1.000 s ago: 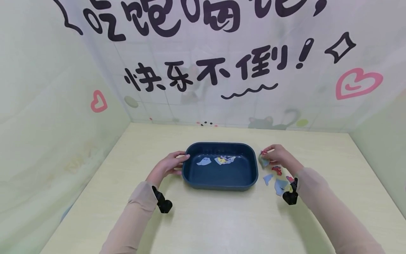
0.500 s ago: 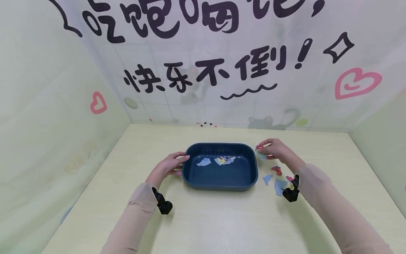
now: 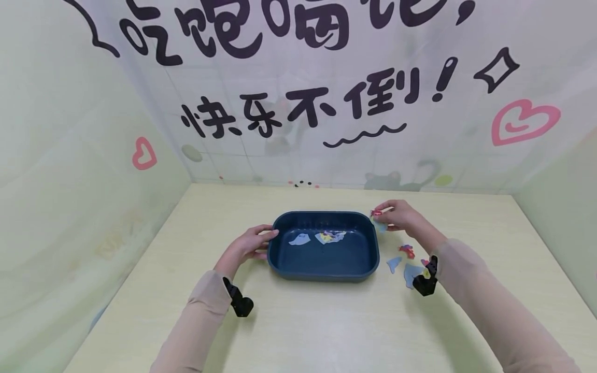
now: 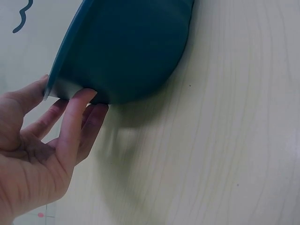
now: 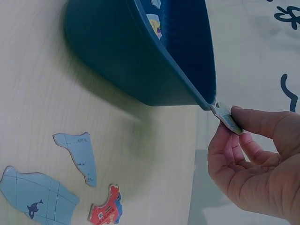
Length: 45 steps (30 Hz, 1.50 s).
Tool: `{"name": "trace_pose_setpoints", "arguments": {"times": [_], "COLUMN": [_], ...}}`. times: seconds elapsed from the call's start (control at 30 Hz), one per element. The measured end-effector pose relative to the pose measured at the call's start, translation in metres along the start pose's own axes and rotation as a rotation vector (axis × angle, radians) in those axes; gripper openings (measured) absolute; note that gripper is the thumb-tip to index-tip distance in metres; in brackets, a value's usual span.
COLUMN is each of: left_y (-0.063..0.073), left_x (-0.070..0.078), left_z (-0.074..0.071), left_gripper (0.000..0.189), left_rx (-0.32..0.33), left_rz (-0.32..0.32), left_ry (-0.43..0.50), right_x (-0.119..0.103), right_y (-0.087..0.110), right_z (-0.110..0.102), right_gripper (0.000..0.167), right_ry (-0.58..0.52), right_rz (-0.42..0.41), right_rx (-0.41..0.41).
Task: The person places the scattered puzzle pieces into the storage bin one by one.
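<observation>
A dark blue rectangular bin (image 3: pixel 322 276) stands on the table. At its left end my left hand (image 3: pixel 252 241) grips the rim, thumb over the edge and fingers against the outer wall. With thumb and fingers my right hand (image 5: pixel 262 159) pinches a map puzzle piece (image 5: pixel 227 118) in pale blue with red. That piece is at the bin's back right corner, beside the rim; whether they touch I cannot tell. Inside the bin lie a light blue puzzle piece (image 3: pixel 300 239) and a patch of yellow, purple and blue puzzle pieces (image 3: pixel 331 237), whose number is unclear.
Right of the bin lie a red puzzle piece (image 5: pixel 108 206), a small blue puzzle piece (image 5: pixel 80 155) and a larger blue puzzle piece (image 5: pixel 40 194) with a dolphin. A pink and yellow piece is partly hidden by the right wrist camera (image 3: pixel 425 285). A printed curtain (image 3: pixel 289 160) hangs behind.
My right hand has lifted the pinched puzzle piece and carried it back and left, from beside the bin to its back right corner. The left hand keeps its hold on the bin.
</observation>
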<state>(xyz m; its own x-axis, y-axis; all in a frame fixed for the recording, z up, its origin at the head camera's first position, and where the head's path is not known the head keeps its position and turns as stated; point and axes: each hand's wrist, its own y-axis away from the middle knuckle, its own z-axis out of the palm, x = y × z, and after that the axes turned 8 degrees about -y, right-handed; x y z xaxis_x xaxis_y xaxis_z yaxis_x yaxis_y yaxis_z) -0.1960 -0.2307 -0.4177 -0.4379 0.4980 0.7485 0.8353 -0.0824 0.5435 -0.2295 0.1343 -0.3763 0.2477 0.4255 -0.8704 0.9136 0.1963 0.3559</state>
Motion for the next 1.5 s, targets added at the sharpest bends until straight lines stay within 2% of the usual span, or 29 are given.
{"name": "trace_pose_setpoints", "arguments": {"times": [0.53, 0.63, 0.8, 0.93, 1.17, 1.33, 1.5], "left_y": [-0.001, -0.001, 0.000, 0.001, -0.001, -0.002, 0.000], "left_x": [-0.002, -0.002, -0.002, -0.003, -0.004, -0.004, -0.003], "left_z": [0.000, -0.001, -0.001, 0.000, 0.002, 0.002, 0.001], "left_gripper": [0.055, 0.055, 0.056, 0.055, 0.055, 0.054, 0.053], "left_rx": [0.006, 0.005, 0.009, 0.015, 0.012, 0.019, 0.020], "left_rz": [0.000, 0.000, 0.004, 0.007, 0.016, 0.011, 0.006], "left_ry": [0.007, 0.000, -0.007, -0.005, 0.001, 0.003, 0.001], "right_x": [-0.009, -0.013, -0.018, -0.022, -0.026, -0.032, -0.037], "right_y": [-0.011, -0.013, -0.019, -0.022, -0.026, -0.028, -0.031], "right_z": [0.033, 0.039, 0.053, 0.066, 0.086, 0.101, 0.117], "right_gripper": [0.033, 0.030, 0.026, 0.023, 0.021, 0.018, 0.017], "right_ry": [0.008, 0.013, 0.054, 0.082, 0.136, 0.216, 0.287], "right_rz": [-0.061, -0.064, -0.074, -0.078, -0.115, -0.167, -0.152], "right_rx": [-0.079, -0.069, -0.047, -0.059, -0.118, -0.171, -0.217]}}
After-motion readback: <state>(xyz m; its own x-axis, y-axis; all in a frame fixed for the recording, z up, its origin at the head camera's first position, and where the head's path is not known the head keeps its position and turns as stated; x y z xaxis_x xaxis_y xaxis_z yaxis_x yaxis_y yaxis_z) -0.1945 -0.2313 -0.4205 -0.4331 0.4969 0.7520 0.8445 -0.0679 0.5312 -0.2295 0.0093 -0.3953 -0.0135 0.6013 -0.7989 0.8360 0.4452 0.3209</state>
